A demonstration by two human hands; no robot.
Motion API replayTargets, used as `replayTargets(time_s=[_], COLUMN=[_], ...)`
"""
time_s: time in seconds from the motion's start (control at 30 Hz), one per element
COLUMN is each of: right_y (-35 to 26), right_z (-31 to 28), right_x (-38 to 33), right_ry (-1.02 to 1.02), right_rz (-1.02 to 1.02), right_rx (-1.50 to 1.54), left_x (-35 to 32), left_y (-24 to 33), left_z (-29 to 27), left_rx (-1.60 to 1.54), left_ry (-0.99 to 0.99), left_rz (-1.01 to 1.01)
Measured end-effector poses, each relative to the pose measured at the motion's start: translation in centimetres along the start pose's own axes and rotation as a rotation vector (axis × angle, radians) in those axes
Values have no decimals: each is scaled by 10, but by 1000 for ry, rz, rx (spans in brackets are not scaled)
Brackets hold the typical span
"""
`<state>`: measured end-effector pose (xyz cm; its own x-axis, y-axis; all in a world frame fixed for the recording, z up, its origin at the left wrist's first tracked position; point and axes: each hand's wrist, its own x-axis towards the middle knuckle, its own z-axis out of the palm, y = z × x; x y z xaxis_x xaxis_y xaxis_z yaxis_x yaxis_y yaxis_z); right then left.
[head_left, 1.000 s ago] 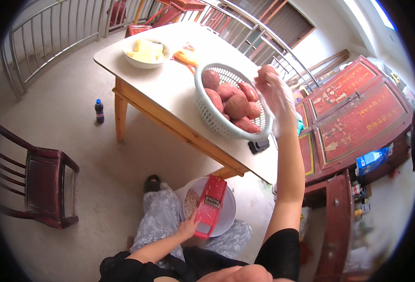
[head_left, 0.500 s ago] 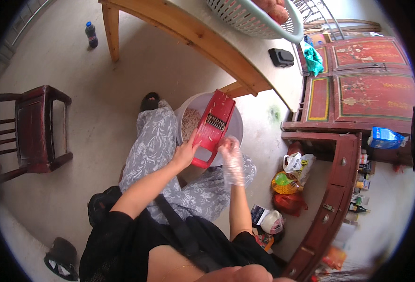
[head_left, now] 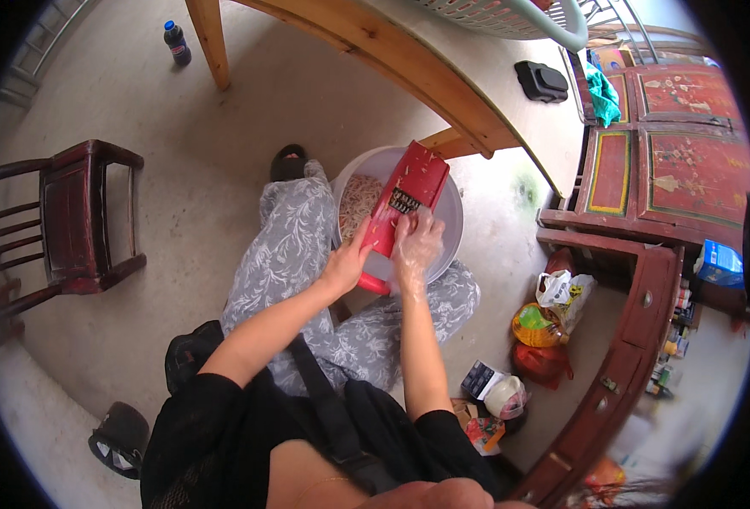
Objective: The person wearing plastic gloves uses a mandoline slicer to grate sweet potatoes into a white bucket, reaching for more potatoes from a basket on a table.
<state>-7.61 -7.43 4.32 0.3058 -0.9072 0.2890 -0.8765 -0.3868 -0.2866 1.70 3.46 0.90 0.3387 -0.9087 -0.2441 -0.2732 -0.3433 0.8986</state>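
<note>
Steadying a red grater (head_left: 423, 174) by its lower left edge, the bare left hand (head_left: 343, 266) is clamped around the frame, apparently to stop it sliding. The right hand (head_left: 417, 248), in a thin clear plastic glove, is bent over the grater's face just below the blades, close to the left hand but apart from it. Whether its fingers enclose anything I cannot tell; the glove probably keeps the skin clean while it works near the cutting slots.

The grater slants across a whitish basin (head_left: 453, 222), its far end over the rim, which seems meant to let pieces drop straight inside. Pale shreds (head_left: 359, 200) are heaped in the basin's left side, and a few bits cling to the red surface. The basin sits on the floor between legs in grey floral trousers (head_left: 283, 246), likely for stability and easy reach.

Beyond it stands a wooden table (head_left: 392, 58), with a pale slotted basket (head_left: 498, 21) at its edge, mostly cut off by the frame. A black case (head_left: 542, 82) lies farther right, near a painted red cabinet (head_left: 689, 165). A dark wooden chair (head_left: 73, 212) stands well apart on the left.
</note>
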Motion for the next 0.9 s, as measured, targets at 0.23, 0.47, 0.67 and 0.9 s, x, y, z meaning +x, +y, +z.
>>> replayTargets(time_s=[0.23,0.47,0.67,0.9], right_y=[-12,-16,-19,7], right_z=[15,13,17,42], right_x=[71,33,38,75], right_ry=[64,-48,-12,27], right_rz=[-35,7,-97,-238], right_rx=[-194,-319,-340,-481], left_x=[3,0,-2,4], left_y=[-11,5,1,-1], left_z=[14,-3,-3,2], left_rx=[-227,-110,-79,-73], left_ry=[143,-44,0,-6], left_rz=[155,-56,-22,-34])
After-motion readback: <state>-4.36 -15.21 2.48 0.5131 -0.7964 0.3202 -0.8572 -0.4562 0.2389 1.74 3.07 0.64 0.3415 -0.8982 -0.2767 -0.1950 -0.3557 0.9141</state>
